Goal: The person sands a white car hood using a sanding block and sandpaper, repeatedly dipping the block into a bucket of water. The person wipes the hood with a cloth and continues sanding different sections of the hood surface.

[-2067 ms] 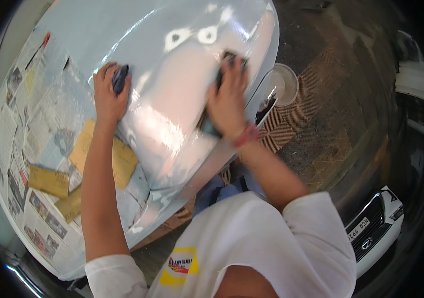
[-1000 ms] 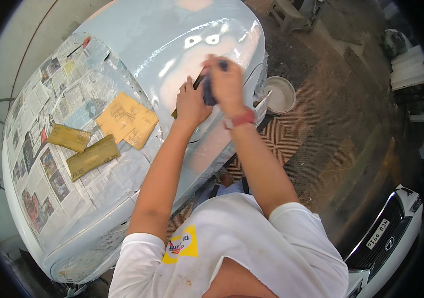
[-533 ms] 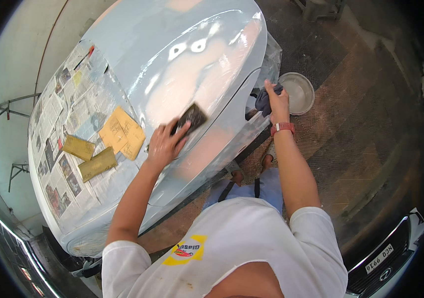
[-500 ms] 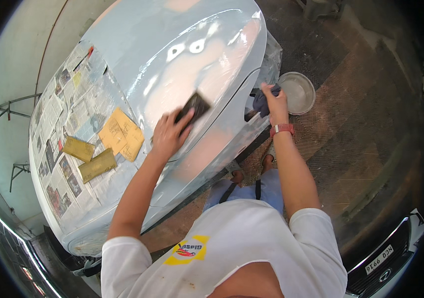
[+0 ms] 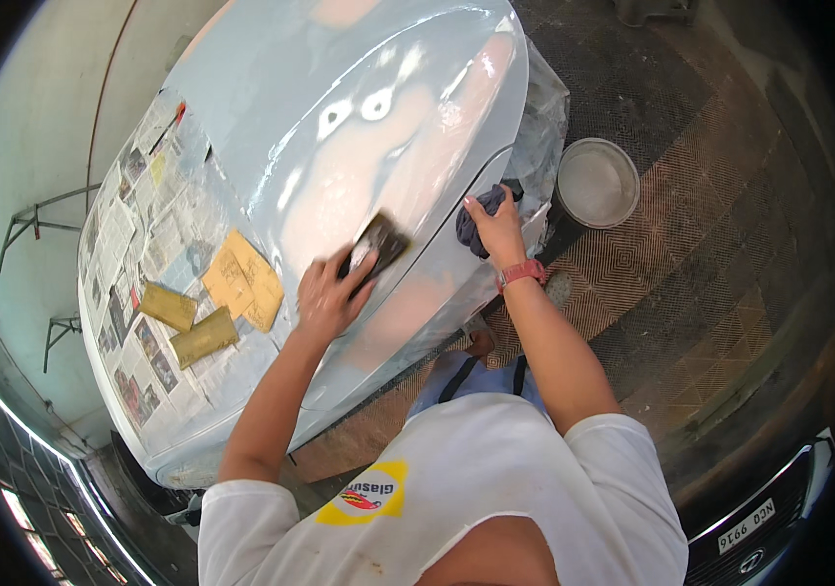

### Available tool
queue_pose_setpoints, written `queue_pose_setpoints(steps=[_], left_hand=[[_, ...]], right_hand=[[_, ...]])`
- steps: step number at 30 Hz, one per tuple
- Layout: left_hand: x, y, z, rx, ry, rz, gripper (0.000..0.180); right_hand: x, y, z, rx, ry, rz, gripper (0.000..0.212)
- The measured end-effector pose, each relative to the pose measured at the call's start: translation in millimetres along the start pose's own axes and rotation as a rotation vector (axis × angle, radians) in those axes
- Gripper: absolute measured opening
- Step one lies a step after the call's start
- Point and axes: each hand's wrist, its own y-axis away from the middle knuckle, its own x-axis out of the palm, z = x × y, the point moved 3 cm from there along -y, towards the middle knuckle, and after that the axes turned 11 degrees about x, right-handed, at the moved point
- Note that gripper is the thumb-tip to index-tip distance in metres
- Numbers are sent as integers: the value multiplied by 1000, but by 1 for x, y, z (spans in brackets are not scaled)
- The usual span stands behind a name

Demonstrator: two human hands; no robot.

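Observation:
My left hand [image 5: 334, 298] is closed round a dark rectangular sanding block [image 5: 384, 244], its face laid on the glossy, wet-looking car body [image 5: 271, 107]. The body is pale grey with pinkish patches. On the right, near the panel's edge and a dark seam, my right hand [image 5: 498, 227] grips a bunched dark cloth [image 5: 473, 228]. Left of my left hand, tan sheets [image 5: 244, 281] that look like sandpaper lie on newspaper [image 5: 134, 244] covering part of the car. Beside them rest two olive-yellow folded pieces [image 5: 169, 306], also like sandpaper.
A round metal basin [image 5: 598, 183] of cloudy liquid stands right of the car. Crumpled clear plastic [image 5: 542, 117] hangs at the car's edge. Patterned floor [image 5: 671, 254] spreads to the right; another car's front [image 5: 759, 518] is at lower right. Metal brackets [image 5: 31, 220] jut from the left wall.
My right hand has moved left and a little down with the cloth, from beside the basin to the panel's edge. My left hand with the block has shifted slightly down. The view has also shifted.

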Motion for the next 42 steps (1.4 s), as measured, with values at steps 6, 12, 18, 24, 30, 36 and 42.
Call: queue_pose_setpoints(steps=[6, 12, 18, 24, 30, 36, 42], left_hand=[[33, -215, 6, -25, 11, -221, 46], [11, -47, -25, -8, 34, -39, 57], [29, -149, -19, 37, -26, -106, 56], [47, -240, -22, -24, -15, -161, 49], [6, -43, -36, -56, 18, -98, 64], [-18, 27, -26, -80, 8, -35, 67], [4, -4, -23, -98, 70, -146, 63]], right_hand=[[6, -3, -10, -50, -88, 12, 84], [-3, 2, 6, 13, 26, -11, 82], [0, 2, 6, 30, 11, 25, 87], [-30, -11, -3, 3, -6, 27, 86], [-242, -51, -136, 140, -221, -240, 74], [-511, 107, -341, 546, 322, -728, 48], [-608, 307, -494, 719, -116, -934, 31]])
